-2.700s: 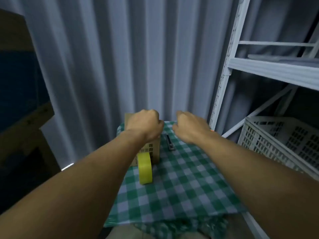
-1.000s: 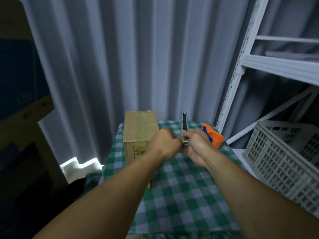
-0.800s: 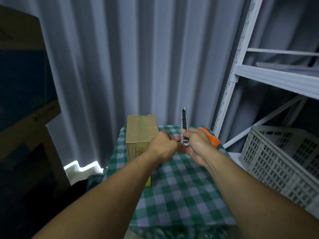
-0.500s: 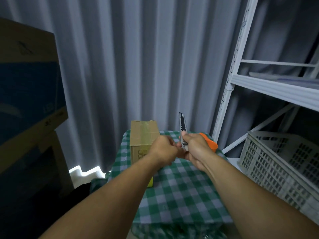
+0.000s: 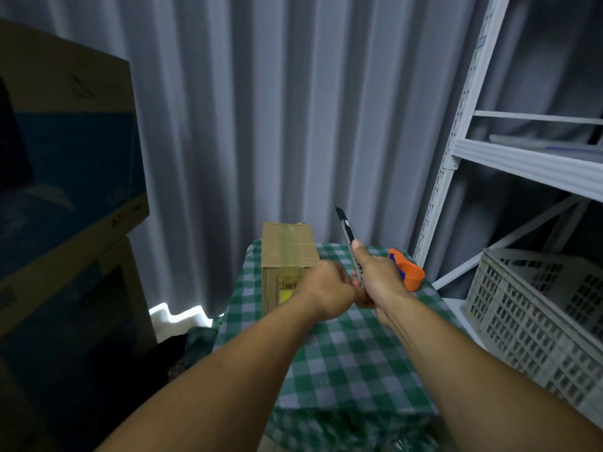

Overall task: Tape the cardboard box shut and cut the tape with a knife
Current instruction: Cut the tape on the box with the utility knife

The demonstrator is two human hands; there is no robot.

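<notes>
Right hand grips knife, blade out, pointing up just right of box; left hand clenched at knife butt. Box taped on top, tape roll hidden. Risk: blade nicks left fingers, hands crowded

There is one view only, from the camera on my head. It looks forward and down along both my forearms, which run in from the bottom corners and meet near the middle. The small checked counter sits close below, in the lower centre. Beyond it the view faces a pleated curtain. Stacked cartons fill the left edge, a white shelf the right. The wide lens bends the edges.
</notes>
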